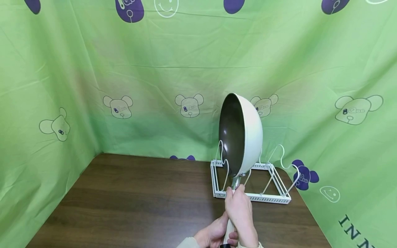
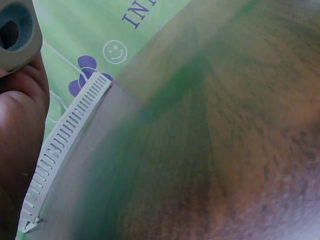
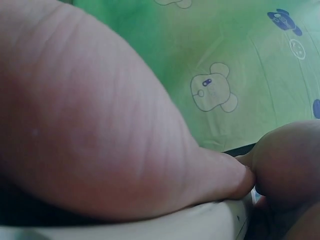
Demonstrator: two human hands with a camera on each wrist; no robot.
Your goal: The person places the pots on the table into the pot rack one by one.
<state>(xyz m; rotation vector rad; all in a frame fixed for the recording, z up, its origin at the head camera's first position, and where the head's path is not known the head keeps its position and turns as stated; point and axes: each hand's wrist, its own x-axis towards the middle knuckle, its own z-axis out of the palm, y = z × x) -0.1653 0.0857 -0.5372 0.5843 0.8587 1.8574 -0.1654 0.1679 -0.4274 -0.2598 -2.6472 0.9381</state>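
From the head camera, the only readable writing is dark lettering "INN" on the green cloth [image 1: 186, 62] at the lower right, cut off by the frame edge; bear-head prints and smiley faces dot the fabric. The cream pan [image 1: 242, 134] stands on edge, dark inside facing left, its rounded back facing right. Its long axis runs nearly vertical, bowl up, handle [image 1: 230, 229] pointing down toward the person. It sits low over the front left of the white wire rack [image 1: 252, 197] on the brown table [image 1: 133, 203]. The right hand [image 1: 240, 213] wraps the handle just below the bowl; the left hand [image 1: 214, 235] grasps it lower down.

The left wrist view shows "IN" on the cloth, a smiley, the rack's slotted rail [image 2: 65, 135], and the handle's hollow end [image 2: 17, 30] beside skin.

The right wrist view is mostly blurred palm clenched over the cream handle [image 3: 150, 227].
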